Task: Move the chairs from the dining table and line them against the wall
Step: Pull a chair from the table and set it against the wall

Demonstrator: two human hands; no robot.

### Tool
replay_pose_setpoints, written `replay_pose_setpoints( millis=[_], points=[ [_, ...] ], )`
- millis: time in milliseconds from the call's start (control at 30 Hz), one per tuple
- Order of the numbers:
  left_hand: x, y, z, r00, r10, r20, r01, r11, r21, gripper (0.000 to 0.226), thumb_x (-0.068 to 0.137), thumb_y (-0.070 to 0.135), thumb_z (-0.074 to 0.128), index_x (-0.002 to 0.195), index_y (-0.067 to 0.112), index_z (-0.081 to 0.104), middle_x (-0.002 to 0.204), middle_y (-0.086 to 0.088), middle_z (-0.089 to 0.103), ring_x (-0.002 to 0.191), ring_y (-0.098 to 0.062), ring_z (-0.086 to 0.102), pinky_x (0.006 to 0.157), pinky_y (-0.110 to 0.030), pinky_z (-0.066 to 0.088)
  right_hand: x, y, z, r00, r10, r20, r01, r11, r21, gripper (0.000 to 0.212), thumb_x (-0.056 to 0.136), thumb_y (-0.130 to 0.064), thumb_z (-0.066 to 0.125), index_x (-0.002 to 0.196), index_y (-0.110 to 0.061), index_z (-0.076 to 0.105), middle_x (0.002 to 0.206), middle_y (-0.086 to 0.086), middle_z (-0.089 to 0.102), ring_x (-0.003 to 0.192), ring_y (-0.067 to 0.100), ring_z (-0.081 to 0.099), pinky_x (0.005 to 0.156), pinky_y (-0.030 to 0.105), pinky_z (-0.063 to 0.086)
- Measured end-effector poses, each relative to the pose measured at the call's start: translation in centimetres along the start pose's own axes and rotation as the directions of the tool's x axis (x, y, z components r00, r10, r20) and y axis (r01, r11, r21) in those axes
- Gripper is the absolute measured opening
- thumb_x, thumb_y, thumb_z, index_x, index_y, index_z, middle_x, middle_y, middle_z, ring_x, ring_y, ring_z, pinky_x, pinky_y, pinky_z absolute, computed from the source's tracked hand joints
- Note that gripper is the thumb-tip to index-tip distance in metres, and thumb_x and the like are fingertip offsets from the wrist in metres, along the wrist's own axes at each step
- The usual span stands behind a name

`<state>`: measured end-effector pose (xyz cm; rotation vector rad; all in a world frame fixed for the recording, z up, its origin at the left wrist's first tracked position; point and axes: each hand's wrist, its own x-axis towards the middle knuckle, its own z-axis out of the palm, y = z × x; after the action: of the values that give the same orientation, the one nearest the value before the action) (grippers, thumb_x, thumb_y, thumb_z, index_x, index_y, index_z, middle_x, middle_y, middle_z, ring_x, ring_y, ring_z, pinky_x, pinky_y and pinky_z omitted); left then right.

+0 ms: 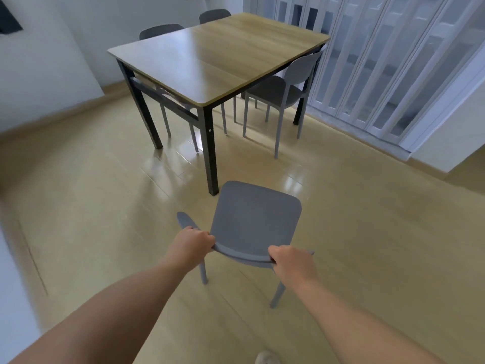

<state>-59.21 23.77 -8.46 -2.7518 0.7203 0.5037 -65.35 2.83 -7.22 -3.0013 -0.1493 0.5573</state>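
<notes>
A grey plastic chair stands in front of me, a short way off the near corner of the wooden dining table. My left hand grips the left end of its backrest top, and my right hand grips the right end. Another grey chair sits at the table's right side, its seat partly under the top. Two more grey chairs show only their backrests behind the table's far left side; their legs are visible under the table.
A white wall with a wooden skirting runs along the left. White folding doors close off the right side. The tan floor spreads open to my left. A shoe tip shows at the bottom edge.
</notes>
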Motion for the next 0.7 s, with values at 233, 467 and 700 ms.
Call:
replay_pose_setpoints(
  millis=[233, 467, 700],
  points=[
    [-7.0, -7.0, 2.5, 0.986, -0.163, -0.027, 0.158, 0.977, -0.143, 0.024, 0.089, -0.005, 0.043, 0.093, 0.012, 0.059, 0.097, -0.008, 0.062, 0.098, -0.027, 0.061, 0.077, -0.03, 0.041, -1.1, -11.2, 1.1, 0.998, -0.052, 0.03, 0.052, 0.999, -0.007, 0.013, 0.093, -0.009, 0.041, 0.083, -0.018, 0.039, 0.079, 0.012, 0.054, 0.088, 0.03, 0.063, 0.049, 0.026, 0.025],
    [-11.3, -9.5, 3.0, 0.823, -0.552, 0.133, 0.367, 0.338, -0.866, 0.043, 0.097, 0.005, 0.04, 0.14, 0.007, 0.038, 0.135, -0.007, 0.048, 0.105, -0.02, 0.055, 0.09, -0.033, 0.041, 0.7, -20.2, 1.7, 0.995, 0.09, 0.044, -0.097, 0.976, 0.197, 0.015, 0.091, -0.014, 0.049, 0.1, -0.008, 0.06, 0.108, 0.01, 0.068, 0.082, 0.026, 0.055, 0.067, 0.028, 0.036],
    [-12.2, -11.4, 4.9, 0.757, -0.472, 0.452, 0.341, -0.303, -0.89, 0.016, 0.098, 0.007, 0.041, 0.085, 0.015, 0.048, 0.072, -0.002, 0.046, 0.059, -0.015, 0.042, 0.053, -0.025, 0.033, 2.9, -23.2, 0.7, 0.962, 0.082, 0.261, -0.223, 0.787, 0.575, 0.025, 0.091, -0.022, 0.047, 0.1, -0.007, 0.065, 0.109, 0.01, 0.07, 0.094, 0.026, 0.064, 0.072, 0.033, 0.048]
  ],
)
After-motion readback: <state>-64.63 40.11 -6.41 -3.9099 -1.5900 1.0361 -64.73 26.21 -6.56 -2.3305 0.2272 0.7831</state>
